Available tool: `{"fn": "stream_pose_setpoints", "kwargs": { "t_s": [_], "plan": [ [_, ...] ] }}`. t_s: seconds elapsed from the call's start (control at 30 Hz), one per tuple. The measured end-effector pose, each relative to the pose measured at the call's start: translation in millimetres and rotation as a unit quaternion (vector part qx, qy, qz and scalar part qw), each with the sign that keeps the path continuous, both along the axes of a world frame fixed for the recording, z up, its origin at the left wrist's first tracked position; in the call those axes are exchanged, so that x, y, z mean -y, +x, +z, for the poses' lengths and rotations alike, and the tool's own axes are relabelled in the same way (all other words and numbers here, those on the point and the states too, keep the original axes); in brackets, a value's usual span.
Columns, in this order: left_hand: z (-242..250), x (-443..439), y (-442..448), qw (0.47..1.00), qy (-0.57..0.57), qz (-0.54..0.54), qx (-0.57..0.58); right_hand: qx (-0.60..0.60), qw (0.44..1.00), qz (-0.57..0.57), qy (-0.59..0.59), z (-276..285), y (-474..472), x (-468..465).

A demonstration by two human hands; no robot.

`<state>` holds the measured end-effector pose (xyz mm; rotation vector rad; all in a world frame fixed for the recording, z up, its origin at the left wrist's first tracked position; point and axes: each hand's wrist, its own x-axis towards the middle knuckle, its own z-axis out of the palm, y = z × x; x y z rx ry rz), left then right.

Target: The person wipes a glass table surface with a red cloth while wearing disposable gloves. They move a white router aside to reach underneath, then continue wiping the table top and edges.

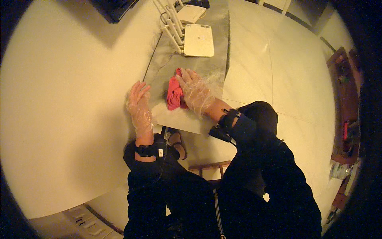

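A bunched pink cloth (175, 94) lies on a narrow grey tabletop (167, 119). My right hand (195, 86), in a clear plastic glove, presses flat over the cloth's right side and partly hides it. My left hand (138, 101), also gloved in clear plastic, is raised just left of the tabletop's edge, near the wall. Its fingers point up, slightly apart, with nothing seen in them. Beyond the cloth sits a white router (199, 40), its several antennas (173, 37) leaning left.
Behind the router is a second white box (191, 14). A pale wall (65, 104) borders the left side, with a dark object (113, 10) above. Below, a wooden rung (210, 165) shows between my legs. A reddish-brown wooden cabinet (344, 113) stands far right across the tiled floor (301, 98).
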<state>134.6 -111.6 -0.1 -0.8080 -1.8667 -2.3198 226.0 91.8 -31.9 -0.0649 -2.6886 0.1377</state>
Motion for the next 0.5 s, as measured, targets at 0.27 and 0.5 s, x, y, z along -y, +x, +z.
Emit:
{"fn": "stream_pose_setpoints", "kwargs": {
  "t_s": [0.27,0.5],
  "plan": [
    [102.7,25.5,155.9,0.989,0.008,0.147,-0.029,0.007,1.000,-0.013,0.003,102.8,23.2,25.2],
    [105.1,22.9,112.6,0.980,0.001,0.198,0.016,0.056,0.998,0.017,-0.024,121.1,-43.4,39.3]
  ]
}}
